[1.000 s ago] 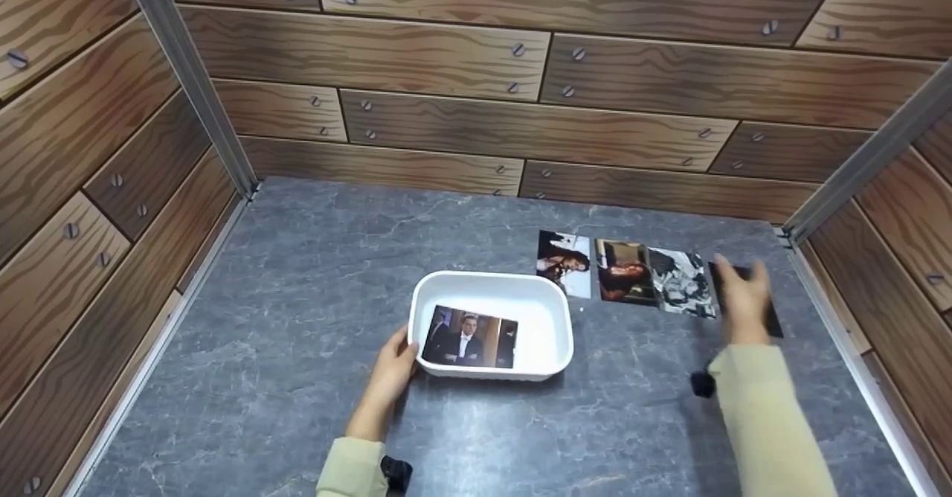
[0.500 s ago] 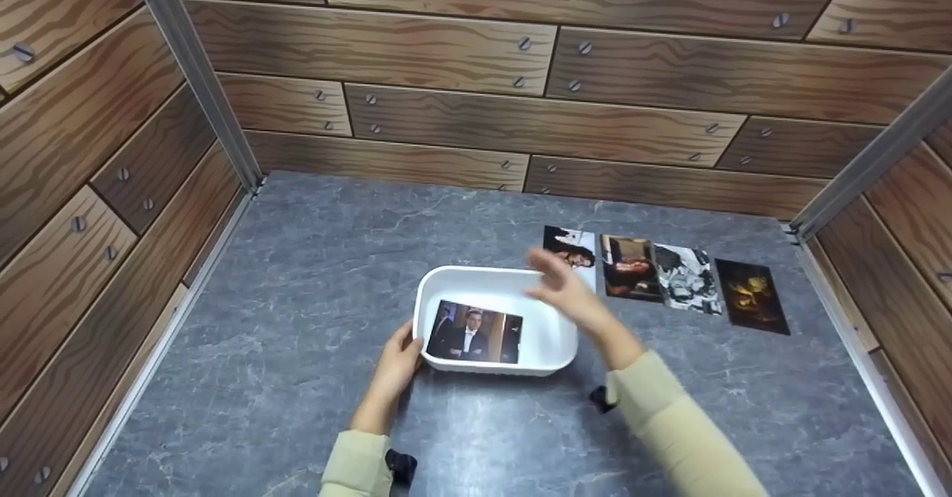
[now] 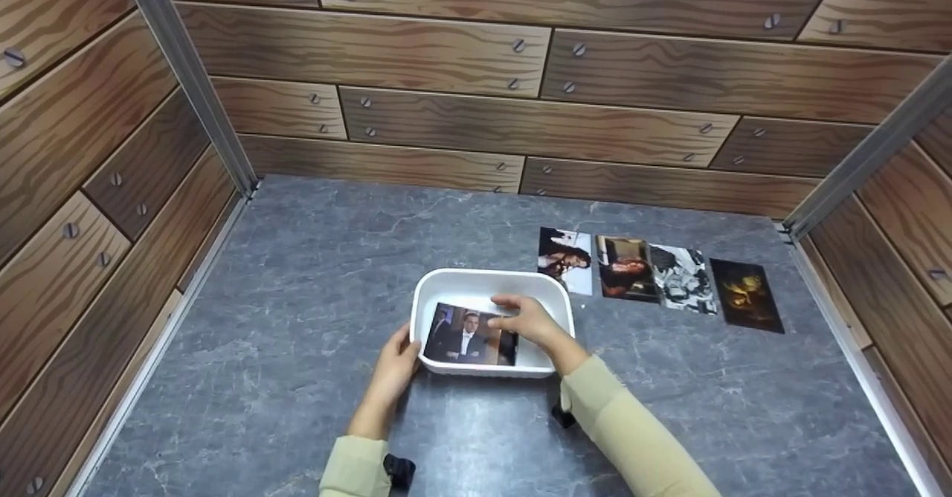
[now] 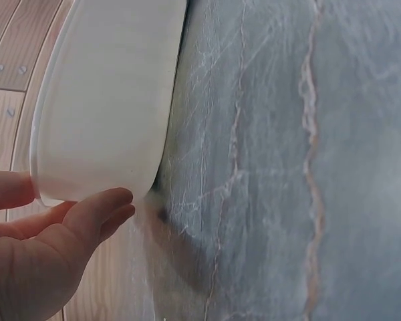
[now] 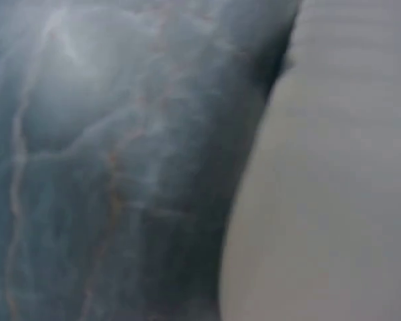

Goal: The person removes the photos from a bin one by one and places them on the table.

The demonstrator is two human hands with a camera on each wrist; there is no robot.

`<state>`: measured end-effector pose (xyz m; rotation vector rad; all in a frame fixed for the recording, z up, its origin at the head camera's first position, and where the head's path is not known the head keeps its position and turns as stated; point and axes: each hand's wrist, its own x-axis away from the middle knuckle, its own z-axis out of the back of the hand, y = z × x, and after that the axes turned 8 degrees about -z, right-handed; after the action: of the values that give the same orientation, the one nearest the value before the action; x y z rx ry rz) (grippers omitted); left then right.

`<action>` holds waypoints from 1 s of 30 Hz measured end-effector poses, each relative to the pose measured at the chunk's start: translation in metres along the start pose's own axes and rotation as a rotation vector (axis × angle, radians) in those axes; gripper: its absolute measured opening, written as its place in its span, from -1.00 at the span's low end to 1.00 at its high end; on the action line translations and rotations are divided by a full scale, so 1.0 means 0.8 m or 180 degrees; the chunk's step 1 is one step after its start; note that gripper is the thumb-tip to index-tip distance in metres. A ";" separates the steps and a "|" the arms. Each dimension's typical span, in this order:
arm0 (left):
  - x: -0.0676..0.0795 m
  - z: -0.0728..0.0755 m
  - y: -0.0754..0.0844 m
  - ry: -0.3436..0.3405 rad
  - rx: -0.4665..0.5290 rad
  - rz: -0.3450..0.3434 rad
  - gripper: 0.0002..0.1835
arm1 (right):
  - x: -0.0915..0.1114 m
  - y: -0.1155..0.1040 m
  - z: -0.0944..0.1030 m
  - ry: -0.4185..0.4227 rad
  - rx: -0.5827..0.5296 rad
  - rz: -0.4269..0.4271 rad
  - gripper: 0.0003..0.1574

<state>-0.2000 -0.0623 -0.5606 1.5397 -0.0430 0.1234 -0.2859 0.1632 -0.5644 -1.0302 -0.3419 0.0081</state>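
While the left hand (image 3: 394, 363) grips the tub (image 3: 455, 284) at 8 o'clock, likely to stop it sliding, the right hand (image 3: 537, 324) is over the photo (image 3: 460, 339) inside, thumb and finger apart, nothing grasped; contact unclear. Four other photos (image 3: 678, 280) sit side by side, 2 to 3 o'clock, presumably to stay visible.

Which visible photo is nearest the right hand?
The photo of a dark-suited person with folded arms, inside the white tub, where the right hand is. The other four photos lie outside on the table.
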 end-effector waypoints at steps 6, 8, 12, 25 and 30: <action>0.001 0.001 -0.002 0.0001 0.0095 -0.0086 -0.48 | -0.003 0.003 -0.002 0.0103 0.0574 0.0145 -0.45; 0.001 0.002 -0.003 -0.0010 0.0097 -0.0098 -0.48 | -0.002 0.004 -0.002 0.0094 0.0801 0.0262 -0.48; 0.001 0.001 -0.003 -0.0014 0.0071 -0.0077 -0.48 | 0.000 0.006 -0.001 0.0032 0.1072 0.0465 -0.50; -0.001 -0.002 -0.001 -0.0031 0.0111 0.0063 -0.47 | 0.002 0.007 -0.002 0.0127 0.1105 0.0495 -0.69; 0.000 0.000 -0.004 -0.0023 0.0098 -0.0037 -0.48 | 0.002 0.005 -0.005 0.0170 0.1064 0.0406 -0.78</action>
<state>-0.1994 -0.0625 -0.5640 1.5708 -0.0382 0.1097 -0.2825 0.1624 -0.5694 -0.7179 -0.2163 0.1480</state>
